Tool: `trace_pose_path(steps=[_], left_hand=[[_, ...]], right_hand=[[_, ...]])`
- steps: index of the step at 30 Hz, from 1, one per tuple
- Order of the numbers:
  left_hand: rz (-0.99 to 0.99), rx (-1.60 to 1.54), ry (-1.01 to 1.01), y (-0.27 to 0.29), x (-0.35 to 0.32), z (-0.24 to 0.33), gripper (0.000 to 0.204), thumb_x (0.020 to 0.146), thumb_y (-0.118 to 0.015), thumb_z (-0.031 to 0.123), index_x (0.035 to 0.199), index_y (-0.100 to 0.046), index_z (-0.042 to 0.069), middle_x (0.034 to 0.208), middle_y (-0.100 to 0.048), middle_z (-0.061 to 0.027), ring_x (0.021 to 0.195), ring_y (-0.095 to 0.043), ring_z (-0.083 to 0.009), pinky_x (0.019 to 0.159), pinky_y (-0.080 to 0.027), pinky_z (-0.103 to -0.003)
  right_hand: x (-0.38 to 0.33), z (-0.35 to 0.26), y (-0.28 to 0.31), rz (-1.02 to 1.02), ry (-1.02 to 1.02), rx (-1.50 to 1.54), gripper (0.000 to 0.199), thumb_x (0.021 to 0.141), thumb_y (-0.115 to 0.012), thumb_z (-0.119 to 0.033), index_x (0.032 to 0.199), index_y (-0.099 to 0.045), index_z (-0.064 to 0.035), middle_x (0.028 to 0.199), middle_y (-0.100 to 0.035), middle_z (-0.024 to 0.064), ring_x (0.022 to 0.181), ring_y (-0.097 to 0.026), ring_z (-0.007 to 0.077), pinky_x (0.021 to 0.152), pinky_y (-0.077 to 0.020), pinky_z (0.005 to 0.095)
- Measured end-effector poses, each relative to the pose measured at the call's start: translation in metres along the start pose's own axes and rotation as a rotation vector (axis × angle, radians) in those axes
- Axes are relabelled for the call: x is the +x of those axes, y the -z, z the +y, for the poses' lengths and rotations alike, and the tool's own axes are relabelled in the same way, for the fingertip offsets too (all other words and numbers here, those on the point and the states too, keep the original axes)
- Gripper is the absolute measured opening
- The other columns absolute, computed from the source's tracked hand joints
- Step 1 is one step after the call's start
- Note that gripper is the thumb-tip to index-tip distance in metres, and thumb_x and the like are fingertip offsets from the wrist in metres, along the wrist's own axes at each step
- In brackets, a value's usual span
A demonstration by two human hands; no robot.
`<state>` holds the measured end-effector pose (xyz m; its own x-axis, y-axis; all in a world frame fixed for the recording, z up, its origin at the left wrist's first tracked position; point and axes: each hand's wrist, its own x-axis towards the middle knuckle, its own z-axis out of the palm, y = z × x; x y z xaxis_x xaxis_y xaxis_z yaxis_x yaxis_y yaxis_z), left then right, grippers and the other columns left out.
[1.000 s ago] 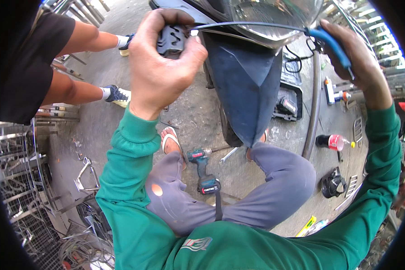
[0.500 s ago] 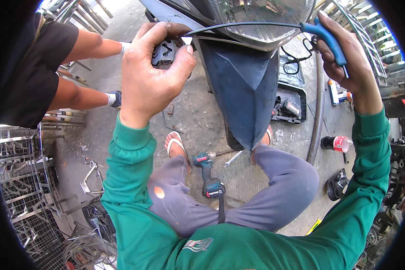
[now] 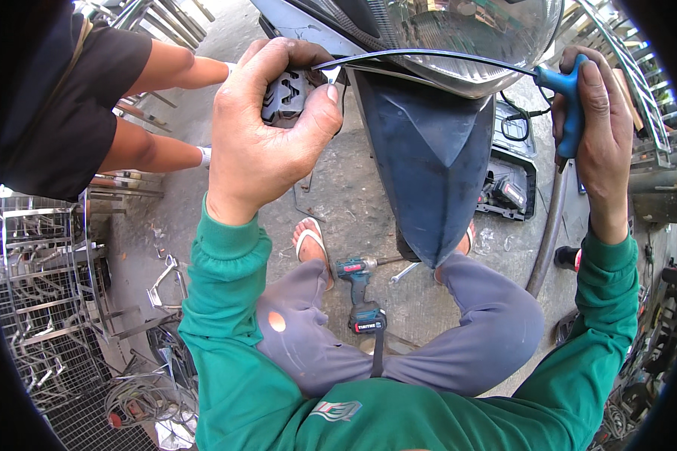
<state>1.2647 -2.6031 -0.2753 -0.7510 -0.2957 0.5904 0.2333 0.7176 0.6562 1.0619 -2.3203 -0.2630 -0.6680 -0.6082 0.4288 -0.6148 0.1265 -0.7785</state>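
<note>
My left hand is closed around a grey-and-black finned part, possibly a small lamp, beside the motorbike's front. My right hand grips the blue handle of a T-handle wrench. The wrench's long thin black shaft crosses in front of the headlight and ends at the part between my left thumb and fingers. Its exact contact there is hidden by my fingers. Below the shaft, the dark blue front fender points down toward me.
An impact driver and a spanner lie on the concrete between my feet. Right of the fender is an open tool case, then a long pipe. Another person's legs stand at left, near metal racks.
The blue handle has turned in my right hand and stands more upright, with my thumb now along it. My left hand keeps its hold on the part. The whole view has shifted slightly.
</note>
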Motion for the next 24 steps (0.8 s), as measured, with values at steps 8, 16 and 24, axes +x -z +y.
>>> trace_pose_path(steps=[8,16,24], left_hand=[[-0.045,0.032,0.005,0.003,0.002,0.003,0.024,0.081,-0.071,0.009,0.102,-0.068,-0.002,0.092,-0.061,-0.0076,0.081,-0.061,-0.0138,0.074,-0.051,-0.027],[-0.113,0.077,0.017,0.006,0.001,0.004,0.029,0.09,-0.068,0.008,0.115,-0.066,-0.007,0.098,-0.066,-0.0058,0.088,-0.059,-0.0105,0.081,-0.049,-0.025],[-0.048,0.019,0.032,0.003,0.001,0.004,0.02,0.082,-0.069,0.005,0.101,-0.068,-0.003,0.092,-0.061,-0.0076,0.079,-0.061,-0.0138,0.074,-0.051,-0.027]], right_hand=[[-0.004,-0.006,-0.001,0.057,0.067,-0.052,0.04,0.113,-0.043,-0.038,0.127,-0.059,-0.0048,0.077,-0.06,0.0005,0.056,-0.051,0.0016,0.047,-0.0375,0.017],[0.0,0.005,-0.013,0.196,0.292,-0.165,0.039,0.113,-0.044,-0.037,0.129,-0.059,-0.0048,0.084,-0.061,0.0,0.066,-0.056,0.0027,0.051,-0.0407,0.0174],[0.005,0.016,-0.008,0.046,0.099,-0.037,0.04,0.112,-0.046,-0.04,0.129,-0.059,-0.006,0.082,-0.058,-0.0001,0.064,-0.053,0.0029,0.051,-0.04,0.018]])
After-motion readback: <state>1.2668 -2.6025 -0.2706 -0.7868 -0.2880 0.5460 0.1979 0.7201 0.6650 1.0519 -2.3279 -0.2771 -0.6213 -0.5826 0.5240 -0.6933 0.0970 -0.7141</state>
